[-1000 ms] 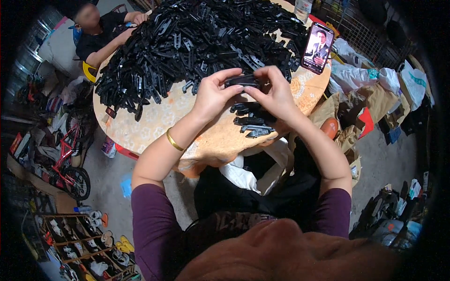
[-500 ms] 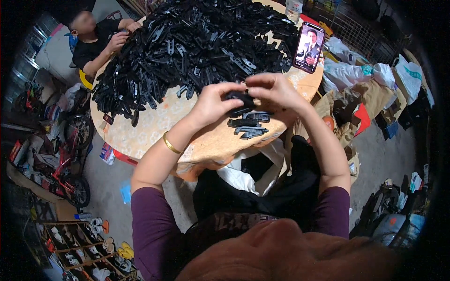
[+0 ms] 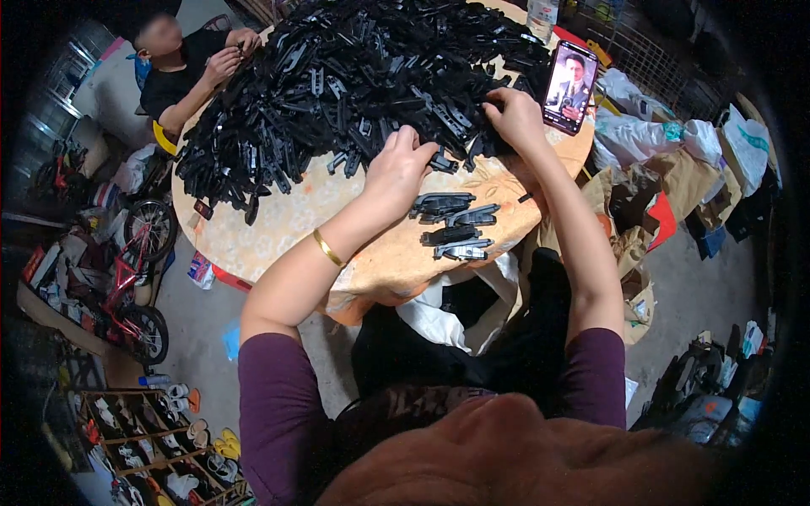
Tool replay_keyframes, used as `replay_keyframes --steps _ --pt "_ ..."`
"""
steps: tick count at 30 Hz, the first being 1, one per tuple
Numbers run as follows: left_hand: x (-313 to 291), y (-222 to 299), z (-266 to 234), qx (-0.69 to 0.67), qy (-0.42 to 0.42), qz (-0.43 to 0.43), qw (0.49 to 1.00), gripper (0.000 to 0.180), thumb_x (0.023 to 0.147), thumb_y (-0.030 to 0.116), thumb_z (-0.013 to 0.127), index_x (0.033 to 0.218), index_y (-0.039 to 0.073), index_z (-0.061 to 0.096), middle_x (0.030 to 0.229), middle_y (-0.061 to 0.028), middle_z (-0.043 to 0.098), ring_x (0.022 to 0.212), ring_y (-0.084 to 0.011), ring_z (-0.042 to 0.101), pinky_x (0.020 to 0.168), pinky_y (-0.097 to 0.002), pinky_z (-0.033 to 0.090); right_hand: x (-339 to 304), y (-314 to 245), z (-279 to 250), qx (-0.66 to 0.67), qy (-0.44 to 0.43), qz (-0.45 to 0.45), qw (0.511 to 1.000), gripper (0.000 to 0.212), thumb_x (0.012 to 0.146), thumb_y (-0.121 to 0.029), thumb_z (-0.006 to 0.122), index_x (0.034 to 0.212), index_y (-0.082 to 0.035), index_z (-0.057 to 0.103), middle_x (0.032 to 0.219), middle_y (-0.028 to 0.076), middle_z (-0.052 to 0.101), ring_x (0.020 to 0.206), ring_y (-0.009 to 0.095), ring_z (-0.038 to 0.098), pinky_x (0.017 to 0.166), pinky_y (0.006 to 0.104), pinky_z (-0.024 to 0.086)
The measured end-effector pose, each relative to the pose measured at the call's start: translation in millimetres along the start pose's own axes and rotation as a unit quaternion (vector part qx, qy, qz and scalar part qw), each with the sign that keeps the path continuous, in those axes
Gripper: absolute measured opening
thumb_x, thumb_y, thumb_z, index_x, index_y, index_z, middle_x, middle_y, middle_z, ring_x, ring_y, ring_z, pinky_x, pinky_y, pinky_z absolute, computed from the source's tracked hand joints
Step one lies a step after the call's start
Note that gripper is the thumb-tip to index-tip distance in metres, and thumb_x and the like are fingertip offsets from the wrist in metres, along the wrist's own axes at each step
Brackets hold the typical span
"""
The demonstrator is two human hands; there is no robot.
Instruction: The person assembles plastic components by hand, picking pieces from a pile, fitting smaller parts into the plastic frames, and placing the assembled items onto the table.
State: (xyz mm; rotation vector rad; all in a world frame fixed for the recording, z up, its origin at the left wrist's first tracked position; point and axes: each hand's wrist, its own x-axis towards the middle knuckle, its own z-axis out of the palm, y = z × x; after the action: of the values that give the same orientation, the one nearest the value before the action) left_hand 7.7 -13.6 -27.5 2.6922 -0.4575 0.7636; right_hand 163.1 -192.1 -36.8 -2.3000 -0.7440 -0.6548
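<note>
A big heap of narrow black plastic clip-like parts covers the far side of the round table. My left hand is closed at the near edge of this heap, with a small black plastic part at its fingertips. To its right, my right hand bends its fingers down against the heap's right edge; what they grip there is hidden among the black pieces. Between my forearms, near the table's front edge, several matching parts lie stacked in a short row.
A phone playing a video stands upright at the table's right, beside a clear bottle. Across at the far left another person handles parts. Bags crowd the right side. A white sack hangs open below the table edge.
My hands, earlier together over the row, have separated. The left moved slightly up, the right reached to the heap's right edge. A bundle of parts now lies at the row's far end.
</note>
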Motion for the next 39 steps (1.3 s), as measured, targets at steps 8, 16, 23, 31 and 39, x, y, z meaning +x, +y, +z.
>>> replay_keyframes --steps 8,16,23,31,39 --pt "-1.0 -2.8 -7.6 -0.090 0.056 -0.047 0.993 0.021 0.068 0.008 0.071 0.081 0.002 0.056 0.081 -0.0086 0.053 0.068 -0.0218 0.053 0.061 -0.0313 0.044 -6.0 -1.4 -9.7 0.409 0.001 0.061 0.911 0.012 0.082 -0.011 0.062 0.087 -0.002 0.056 0.099 0.009 0.063 0.072 0.012 0.058 0.063 0.0232 0.046" --pt "2.0 9.7 -25.1 -0.538 -0.016 -0.304 0.786 0.068 0.072 -0.005 0.066 0.129 0.006 0.030 0.085 -0.0125 0.056 0.062 -0.0124 0.059 0.052 -0.0209 0.048 -49.1 -77.6 -44.9 0.608 -0.279 0.127 0.732 0.027 0.092 -0.014 0.048 0.116 -0.005 0.044 0.084 0.005 0.059 0.070 0.010 0.058 0.056 0.0234 0.051" --pt "-1.9 11.5 -15.4 -0.538 -0.010 -0.262 0.801 0.030 0.080 -0.006 0.055 0.109 -0.001 0.053 0.087 -0.0082 0.061 0.075 -0.0122 0.061 0.065 -0.0218 0.052 -60.8 -81.7 -32.8 0.465 -0.175 -0.061 0.865 0.030 0.084 -0.006 0.056 0.114 -0.003 0.055 0.094 0.008 0.063 0.074 0.018 0.062 0.069 0.0293 0.050" --pt "-7.0 11.0 -14.8 -0.476 -0.039 -0.227 0.848 0.029 0.082 -0.003 0.053 0.110 -0.004 0.053 0.092 -0.0064 0.062 0.079 -0.0088 0.059 0.070 -0.0214 0.050 -60.7 -86.1 -42.9 0.249 -0.144 -0.067 0.955 0.026 0.076 -0.017 0.066 0.096 -0.001 0.064 0.084 0.017 0.064 0.080 0.029 0.063 0.071 0.0338 0.050" --pt "-4.0 10.5 -23.5 -0.541 -0.031 -0.191 0.819 0.028 0.084 0.004 0.058 0.110 -0.004 0.055 0.094 -0.0076 0.062 0.080 -0.0082 0.059 0.069 -0.0206 0.050 -52.2 -79.0 -41.2 0.203 -0.011 -0.185 0.961 0.042 0.071 -0.028 0.072 0.097 0.003 0.061 0.084 0.018 0.063 0.072 0.029 0.062 0.065 0.0340 0.049"
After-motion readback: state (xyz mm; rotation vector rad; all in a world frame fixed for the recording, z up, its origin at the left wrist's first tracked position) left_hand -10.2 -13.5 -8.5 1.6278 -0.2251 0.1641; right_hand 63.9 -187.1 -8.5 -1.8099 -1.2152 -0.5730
